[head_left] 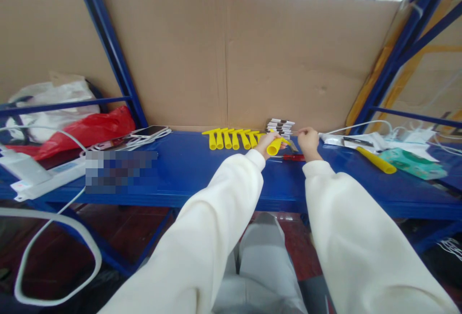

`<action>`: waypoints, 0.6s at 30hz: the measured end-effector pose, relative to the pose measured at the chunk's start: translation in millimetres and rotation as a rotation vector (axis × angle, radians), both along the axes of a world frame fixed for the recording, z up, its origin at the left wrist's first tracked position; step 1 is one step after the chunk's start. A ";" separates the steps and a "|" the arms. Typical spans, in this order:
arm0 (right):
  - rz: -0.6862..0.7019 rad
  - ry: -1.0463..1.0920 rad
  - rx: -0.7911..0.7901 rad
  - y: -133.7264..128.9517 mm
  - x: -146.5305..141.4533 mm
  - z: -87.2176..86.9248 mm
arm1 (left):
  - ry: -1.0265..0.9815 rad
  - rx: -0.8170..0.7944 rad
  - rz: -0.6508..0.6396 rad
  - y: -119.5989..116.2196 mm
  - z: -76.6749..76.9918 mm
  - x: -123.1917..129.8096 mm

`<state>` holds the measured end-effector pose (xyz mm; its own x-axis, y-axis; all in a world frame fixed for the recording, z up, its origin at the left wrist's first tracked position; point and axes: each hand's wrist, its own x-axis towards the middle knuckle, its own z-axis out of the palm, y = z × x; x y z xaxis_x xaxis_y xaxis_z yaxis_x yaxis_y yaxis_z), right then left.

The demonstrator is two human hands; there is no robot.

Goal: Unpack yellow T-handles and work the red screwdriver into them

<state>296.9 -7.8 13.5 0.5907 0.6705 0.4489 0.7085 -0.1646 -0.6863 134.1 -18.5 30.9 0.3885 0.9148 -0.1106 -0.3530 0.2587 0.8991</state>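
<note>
My left hand (266,144) is closed around a hollow yellow plastic tube (274,147), its wide open end facing me. My right hand (309,141) is beside it, fingers pinched together; what they hold, if anything, is too small to make out. To the left of my left hand, several similar yellow tapered tubes (227,142) lie in a row on the blue table (187,174), open ends toward me. Just behind my hands is a stack of small white-and-dark striped pieces (280,126). A red-handled tool (294,157) lies between my wrists, partly hidden.
Another yellow tube (377,161) lies at the right, against a green packet (413,162). On the left are a white power strip (54,177), a phone (153,131), white cables and a red bag (96,129). A cardboard panel (180,59) and blue posts (108,49) stand behind.
</note>
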 end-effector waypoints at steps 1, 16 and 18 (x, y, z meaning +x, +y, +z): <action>-0.016 0.017 0.026 -1.9 -0.2 1.1 | -0.013 -0.018 -0.016 -1.0 1.2 2.2; -0.022 0.040 0.017 -11.1 -7.8 7.4 | -0.035 -0.012 0.015 4.3 5.9 -14.5; 0.050 -0.006 -0.044 -8.2 -9.1 5.8 | 0.018 0.048 0.073 7.9 10.5 -27.3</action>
<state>287.8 -16.0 19.3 0.5536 0.7180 0.4219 0.7205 -0.1588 -0.6750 106.8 -10.6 41.4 0.3189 0.9450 -0.0726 -0.3529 0.1895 0.9163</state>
